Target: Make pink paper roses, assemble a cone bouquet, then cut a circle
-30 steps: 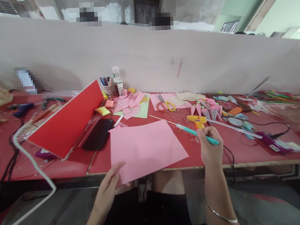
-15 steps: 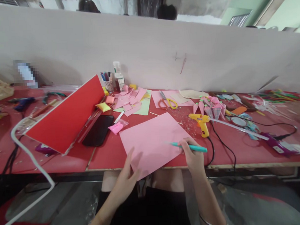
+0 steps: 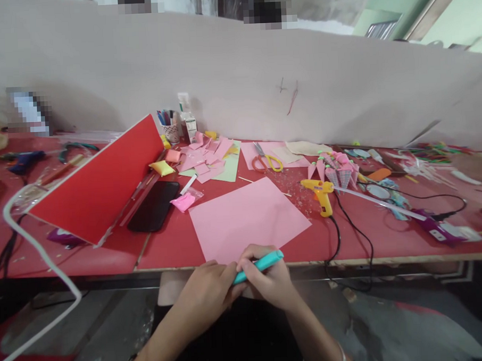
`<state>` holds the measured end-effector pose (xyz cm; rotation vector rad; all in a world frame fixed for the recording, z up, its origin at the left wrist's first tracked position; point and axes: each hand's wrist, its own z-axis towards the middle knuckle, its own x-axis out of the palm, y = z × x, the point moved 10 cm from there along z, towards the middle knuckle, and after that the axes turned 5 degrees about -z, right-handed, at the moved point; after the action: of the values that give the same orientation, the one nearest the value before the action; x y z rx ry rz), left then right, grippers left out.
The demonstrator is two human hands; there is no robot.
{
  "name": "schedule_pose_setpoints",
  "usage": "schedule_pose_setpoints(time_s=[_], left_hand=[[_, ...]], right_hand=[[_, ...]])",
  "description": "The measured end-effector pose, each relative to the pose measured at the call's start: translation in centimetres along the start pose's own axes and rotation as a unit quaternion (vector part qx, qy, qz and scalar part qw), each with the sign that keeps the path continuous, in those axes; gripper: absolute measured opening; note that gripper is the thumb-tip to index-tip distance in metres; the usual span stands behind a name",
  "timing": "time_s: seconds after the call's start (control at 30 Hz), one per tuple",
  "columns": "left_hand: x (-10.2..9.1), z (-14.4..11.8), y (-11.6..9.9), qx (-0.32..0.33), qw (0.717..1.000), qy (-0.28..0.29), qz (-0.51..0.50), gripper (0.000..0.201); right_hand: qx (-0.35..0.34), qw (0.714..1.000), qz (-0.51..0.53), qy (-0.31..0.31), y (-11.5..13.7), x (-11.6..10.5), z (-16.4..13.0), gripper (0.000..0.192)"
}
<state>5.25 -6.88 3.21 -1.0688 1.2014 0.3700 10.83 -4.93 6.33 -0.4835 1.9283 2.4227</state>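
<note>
Red covered the long worktop (image 3: 371, 244), and a pale, matte partition (image 3: 237, 85) stood along its far edge. Both hands met at the near edge, just in front of a smooth pink paper sheet (image 3: 248, 217) that lay flat and square-cornered on the worktop. The right hand (image 3: 269, 277) had its grip curled closed around a slim teal pen (image 3: 257, 266), the barrel angled up to the right. The left hand (image 3: 212, 291) pressed in against it, fingers wrapped over the pen's lower end; how firmly it pinched the tip could not be told.

Left of the sheet lay a glossy black phone (image 3: 154, 205) and a stiff red board (image 3: 101, 181) tilted up on one edge. A small crumpled pink packet (image 3: 183, 202) sat just beside the sheet's far left corner. Farther back, a heap of cut pink paper scraps (image 3: 208, 158) spread over a pale green sheet, and a patterned cup (image 3: 170, 131) held coloured pens. Next to the cup stood a small white box, its print too small to read. Orange-and-yellow-handled scissors (image 3: 266, 161) rested on more pink paper. To the right, a yellow glue gun (image 3: 321, 193) lay on its side, its black cord looping toward the near edge, near a cluster of pink paper cones (image 3: 338, 171).
</note>
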Motion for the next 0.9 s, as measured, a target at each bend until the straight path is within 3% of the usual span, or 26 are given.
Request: schedule_pose_setpoints(time_s=[0.1,0.23,0.3,0.33,0.4,0.47,0.53,0.57,0.63,0.7,0.8,0.9], left_hand=[[0.4,-0.4,0.2,0.001,1.000,0.011,-0.012,0.015],[-0.1,-1.0,-0.2,-0.002,0.995,-0.011,-0.099,0.020],[0.1,-1.2,-0.2,-0.003,0.990,0.002,-0.144,0.021],[0.3,-1.4,0.0,-0.005,0.986,0.013,-0.165,0.022],[0.7,-2.2,1.4,-0.029,0.979,0.030,-0.200,0.025],[0.4,-3.4,4.3,-0.087,0.978,-0.008,-0.188,0.027],[-0.7,-4.7,7.1,-0.139,0.976,-0.074,-0.150,0.027],[-1.0,-5.1,7.8,-0.144,0.974,-0.092,-0.146,0.027],[-2.4,-5.4,8.3,-0.126,0.970,-0.158,-0.139,0.026],[-3.7,-5.0,8.0,-0.097,0.966,-0.208,-0.116,0.026],[-4.3,-2.8,7.3,-0.053,0.972,-0.222,-0.059,0.029],[-3.8,-0.3,7.8,-0.038,0.977,-0.205,0.040,0.036]], right_hand=[[0.001,1.000,0.004,-0.009,0.2,-0.1,0.1,0.024],[0.004,0.998,0.043,-0.051,0.3,-0.4,0.2,0.028],[0.002,0.993,0.083,-0.082,0.7,-1.7,0.4,0.028],[0.001,0.988,0.103,-0.110,1.0,-3.2,0.5,0.028],[-0.030,0.944,0.178,-0.277,1.6,-9.0,-0.6,0.034],[-0.072,0.894,0.174,-0.406,2.6,-14.4,-2.4,0.030],[-0.141,0.876,0.112,-0.447,4.1,-17.8,-3.5,0.023],[-0.143,0.880,0.105,-0.442,3.9,-18.6,-3.3,0.018],[-0.121,0.900,0.102,-0.406,2.4,-18.7,-2.1,0.008],[-0.060,0.924,0.132,-0.355,-0.6,-17.1,-0.2,0.011],[0.010,0.938,0.195,-0.288,-4.6,-13.5,2.7,0.016],[0.056,0.962,0.191,-0.187,-6.3,-9.5,5.1,0.021]])
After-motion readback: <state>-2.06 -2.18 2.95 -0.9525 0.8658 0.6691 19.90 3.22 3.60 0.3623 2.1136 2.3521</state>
